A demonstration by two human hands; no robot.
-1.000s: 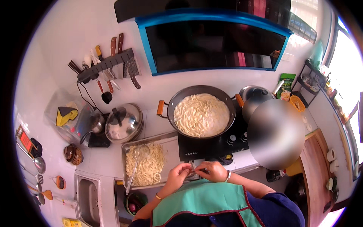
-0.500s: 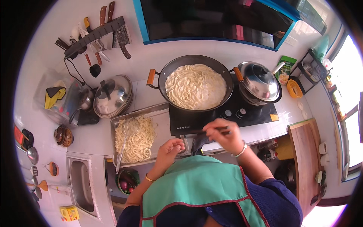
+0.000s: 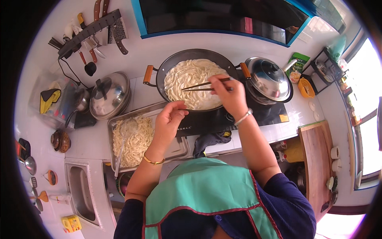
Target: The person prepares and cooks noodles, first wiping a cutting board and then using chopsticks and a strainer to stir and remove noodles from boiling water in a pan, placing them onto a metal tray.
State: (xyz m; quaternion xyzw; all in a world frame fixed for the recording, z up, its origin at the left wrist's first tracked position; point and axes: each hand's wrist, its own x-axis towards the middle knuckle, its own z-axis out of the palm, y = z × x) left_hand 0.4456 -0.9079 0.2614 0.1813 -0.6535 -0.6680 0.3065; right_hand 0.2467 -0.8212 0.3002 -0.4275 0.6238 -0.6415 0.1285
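My right hand (image 3: 230, 95) is closed around a pair of dark chopsticks (image 3: 197, 86), spread slightly apart. Their tips point left, over the pale, wide noodles (image 3: 189, 77) in a large dark wok (image 3: 161, 77) with wooden-grip handles. Whether the tips touch the noodles, I cannot tell. At the wok's near rim is my left hand (image 3: 170, 119), its fingers loosely bent, a gap before the thumb and nothing seen in it. More noodles (image 3: 139, 141) lie in a metal tray (image 3: 175, 151) at the left, with a long-handled strainer (image 3: 125, 137) resting on them.
The wok sits on a black cooktop (image 3: 199, 123). A lidded pot (image 3: 268, 81) stands close on its right, and a lidded pan (image 3: 110, 95) on its left. A dark cloth (image 3: 211, 141) hangs at the counter edge. Knives hang from a wall rack (image 3: 91, 32); a sink (image 3: 81, 195) is lower left.
My right hand has moved forward from the counter edge, bringing the chopsticks over the noodles in the wok. My left hand has also moved forward to the wok's near rim.
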